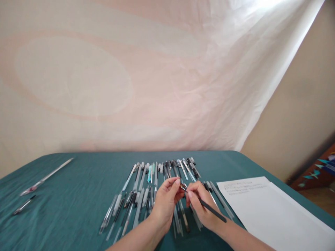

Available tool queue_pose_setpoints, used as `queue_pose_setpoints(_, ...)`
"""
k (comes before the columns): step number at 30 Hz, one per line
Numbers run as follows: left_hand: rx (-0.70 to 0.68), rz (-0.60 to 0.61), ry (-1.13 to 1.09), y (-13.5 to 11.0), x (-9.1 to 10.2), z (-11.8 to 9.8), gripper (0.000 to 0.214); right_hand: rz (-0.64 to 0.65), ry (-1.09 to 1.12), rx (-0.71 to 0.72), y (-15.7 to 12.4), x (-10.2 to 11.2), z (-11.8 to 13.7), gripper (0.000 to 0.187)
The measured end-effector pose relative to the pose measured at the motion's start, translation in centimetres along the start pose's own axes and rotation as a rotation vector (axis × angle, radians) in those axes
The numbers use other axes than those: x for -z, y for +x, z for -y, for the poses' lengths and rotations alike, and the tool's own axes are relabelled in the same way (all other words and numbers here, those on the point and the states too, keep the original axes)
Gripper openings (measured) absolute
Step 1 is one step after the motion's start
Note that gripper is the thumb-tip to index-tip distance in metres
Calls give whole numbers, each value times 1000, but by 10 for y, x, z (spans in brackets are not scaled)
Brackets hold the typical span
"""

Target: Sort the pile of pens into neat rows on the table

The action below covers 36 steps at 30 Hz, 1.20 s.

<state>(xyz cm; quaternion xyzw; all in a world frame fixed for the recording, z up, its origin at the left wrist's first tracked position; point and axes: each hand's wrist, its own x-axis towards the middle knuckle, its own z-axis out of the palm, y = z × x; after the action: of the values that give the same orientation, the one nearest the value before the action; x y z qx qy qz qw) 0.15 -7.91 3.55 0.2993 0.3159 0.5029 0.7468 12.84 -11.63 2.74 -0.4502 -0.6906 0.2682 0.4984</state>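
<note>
Both my hands meet over a spread of pens on a teal tablecloth [78, 181]. My right hand [202, 205] is closed round a thin dark pen [209, 207] whose body slants down to the right. My left hand [166, 200] pinches the upper tip of that same pen with thumb and forefinger. Under and behind the hands lies a row of several pens [157, 181], mostly clear or white barrels, some dark, one or two turquoise.
A white sheet of paper [274, 216] with faint writing at its top lies on the right. At the far left lie a long clear pen [47, 176] and a short dark pen [23, 205]. A pale cloth backdrop [131, 76] hangs behind the table.
</note>
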Motion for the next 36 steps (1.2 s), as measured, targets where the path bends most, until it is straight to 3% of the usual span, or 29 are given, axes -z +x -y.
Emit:
queue_pose_setpoints(8, -38, 15, 17, -1, 2, 4, 29, 25, -16, 50, 1, 0, -2, 8)
queue_pose_setpoints(19, -5, 11, 18, 4, 3, 3, 23, 92, 19, -49, 9, 6, -2, 15)
queue_pose_setpoints(25, -106, -142, -25, 19, 13, -5, 22, 120, -27, -114, 21, 26, 19, 20)
queue_pose_setpoints(30, -193, -237, -13, 27, 17, -12, 23, 109, -319, -125, 29, 50, 26, 20)
queue_pose_setpoints(36, -195, -189, 140, 24, 16, -8, 33, 219, -850, -91, 31, 68, 20, 18)
